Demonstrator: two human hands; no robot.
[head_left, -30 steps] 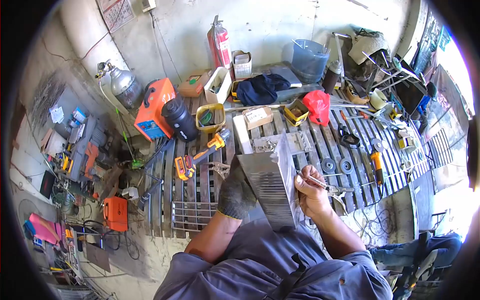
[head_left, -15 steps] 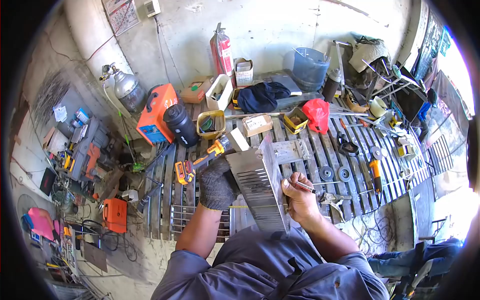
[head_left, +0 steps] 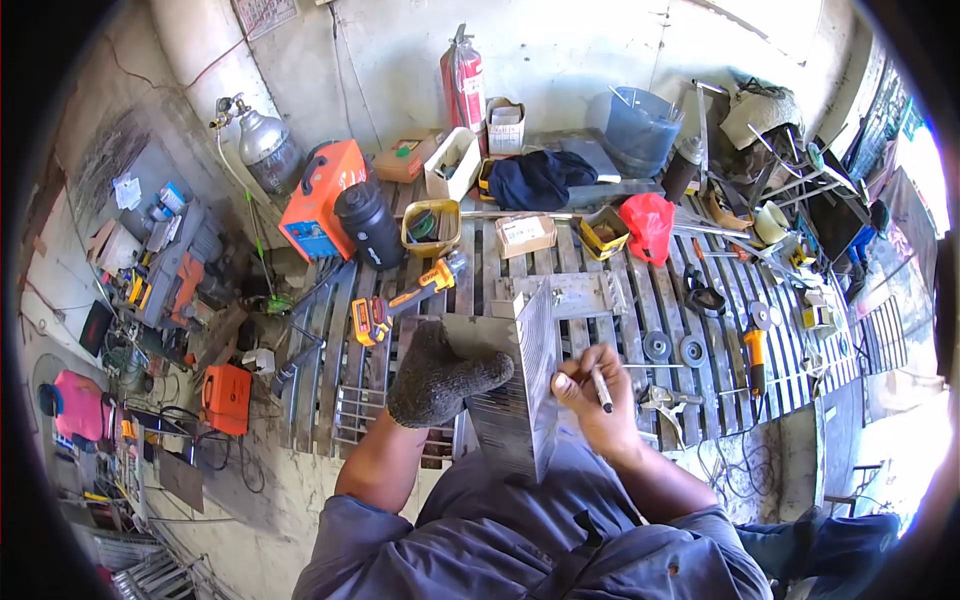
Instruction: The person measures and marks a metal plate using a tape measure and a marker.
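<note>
A bent sheet-metal piece (head_left: 532, 375) with a row of slots stands tilted in front of my torso, over the near edge of the slatted bench. My left hand (head_left: 440, 378), in a dark knitted glove, grips its left side with the thumb across the slotted face. My bare right hand (head_left: 600, 400) is closed around a marker (head_left: 601, 388), close to the piece's right side. Behind my left hand, an orange cordless grinder (head_left: 405, 300) lies on the bench. A flat metal plate (head_left: 570, 292) rests just beyond the piece.
On the slatted bench (head_left: 480, 270) stand a black bottle (head_left: 368, 225), an orange machine (head_left: 325, 200), a cardboard box (head_left: 522, 235) and a red bag (head_left: 648, 228). Discs (head_left: 692, 350), a clamp (head_left: 668, 400) and another grinder (head_left: 755, 350) lie to the right. A person's legs (head_left: 820, 545) show at lower right.
The metal piece has turned and lowered slightly. My left thumb now lies across its slotted face. My right hand has turned, with the marker pointing more downward. The view has shifted.
</note>
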